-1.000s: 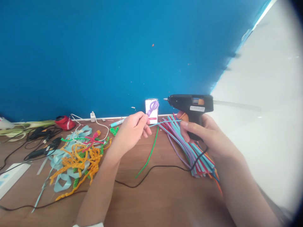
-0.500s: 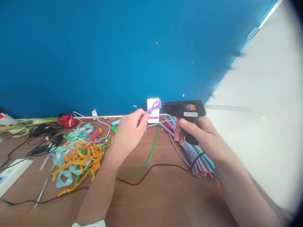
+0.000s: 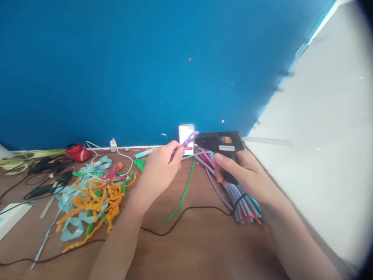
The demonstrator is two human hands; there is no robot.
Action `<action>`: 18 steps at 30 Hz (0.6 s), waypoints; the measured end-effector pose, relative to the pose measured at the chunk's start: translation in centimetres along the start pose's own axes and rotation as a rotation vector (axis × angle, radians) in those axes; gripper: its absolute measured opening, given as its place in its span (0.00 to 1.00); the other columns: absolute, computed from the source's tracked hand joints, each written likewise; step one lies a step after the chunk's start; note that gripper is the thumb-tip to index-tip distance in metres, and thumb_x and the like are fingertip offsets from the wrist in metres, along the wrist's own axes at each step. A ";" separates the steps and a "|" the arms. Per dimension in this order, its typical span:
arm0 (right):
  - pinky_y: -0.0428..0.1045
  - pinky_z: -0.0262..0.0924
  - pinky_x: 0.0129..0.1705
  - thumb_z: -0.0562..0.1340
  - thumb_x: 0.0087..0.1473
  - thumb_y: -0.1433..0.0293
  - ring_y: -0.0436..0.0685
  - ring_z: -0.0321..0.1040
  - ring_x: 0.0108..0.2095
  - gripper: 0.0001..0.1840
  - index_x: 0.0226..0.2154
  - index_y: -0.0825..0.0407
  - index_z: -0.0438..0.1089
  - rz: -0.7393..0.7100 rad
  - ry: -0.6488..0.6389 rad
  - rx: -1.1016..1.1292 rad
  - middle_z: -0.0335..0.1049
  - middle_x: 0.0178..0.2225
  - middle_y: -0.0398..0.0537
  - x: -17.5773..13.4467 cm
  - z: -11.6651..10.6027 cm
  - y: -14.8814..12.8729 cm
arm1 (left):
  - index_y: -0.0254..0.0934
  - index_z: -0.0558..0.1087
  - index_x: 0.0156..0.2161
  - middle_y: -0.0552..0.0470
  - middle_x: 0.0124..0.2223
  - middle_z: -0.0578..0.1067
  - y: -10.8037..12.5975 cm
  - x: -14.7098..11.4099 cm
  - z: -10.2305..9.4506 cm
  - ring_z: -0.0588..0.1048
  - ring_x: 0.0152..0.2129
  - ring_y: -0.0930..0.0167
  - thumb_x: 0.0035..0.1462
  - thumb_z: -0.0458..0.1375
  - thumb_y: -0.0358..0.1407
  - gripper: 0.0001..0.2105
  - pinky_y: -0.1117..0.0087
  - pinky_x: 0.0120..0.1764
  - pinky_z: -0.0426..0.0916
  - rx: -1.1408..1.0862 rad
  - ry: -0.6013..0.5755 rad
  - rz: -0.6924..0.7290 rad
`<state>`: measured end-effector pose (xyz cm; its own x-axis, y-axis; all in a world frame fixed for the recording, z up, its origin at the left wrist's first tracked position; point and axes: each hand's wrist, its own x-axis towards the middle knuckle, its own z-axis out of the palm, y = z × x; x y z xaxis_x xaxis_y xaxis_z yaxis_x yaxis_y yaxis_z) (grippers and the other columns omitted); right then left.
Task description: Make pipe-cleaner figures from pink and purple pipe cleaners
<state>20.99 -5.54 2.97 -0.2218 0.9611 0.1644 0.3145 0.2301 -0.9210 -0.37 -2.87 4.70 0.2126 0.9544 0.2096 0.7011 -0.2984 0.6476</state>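
My left hand [image 3: 164, 167] pinches a purple pipe cleaner [image 3: 188, 140] that is bent into a loop at its top. A light-blue stem [image 3: 195, 154] runs out to the right from behind that hand. In my right hand [image 3: 244, 169] is a black hot glue gun [image 3: 220, 142], gripped by its handle. A clear glue stick [image 3: 266, 140] juts from the gun's back. The nozzle points left and meets the purple loop; whether it touches cannot be made out. Behind the loop a phone [image 3: 186, 132] leans against the blue wall.
Orange twisted pipe cleaners [image 3: 99, 202] and pale blue ribbon [image 3: 72, 229] lie heaped at left, beside another glue gun [image 3: 49, 186] and a white power strip [image 3: 13, 219]. A pipe-cleaner bundle [image 3: 244, 206] sits under my right hand. A black cord [image 3: 186, 210] crosses the brown table.
The glue gun's nozzle has come against or very near the purple loop, which now looks narrower and more tilted. The whole view has shifted slightly.
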 end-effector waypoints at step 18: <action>0.46 0.55 0.23 0.56 0.63 0.51 0.49 0.62 0.19 0.27 0.20 0.52 0.64 -0.003 0.035 -0.100 0.67 0.18 0.45 0.1 -0.1 -0.5 | 0.38 0.60 0.27 0.58 0.23 0.65 -0.6 0.1 0.0 0.59 0.21 0.75 0.67 0.47 0.43 0.17 0.67 0.28 0.50 0.021 -0.029 -0.005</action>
<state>20.87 -5.49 3.44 -0.1913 0.9648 0.1806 0.4046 0.2452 -0.8810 -0.74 -2.63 4.30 0.2285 0.9558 0.1849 0.7163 -0.2937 0.6329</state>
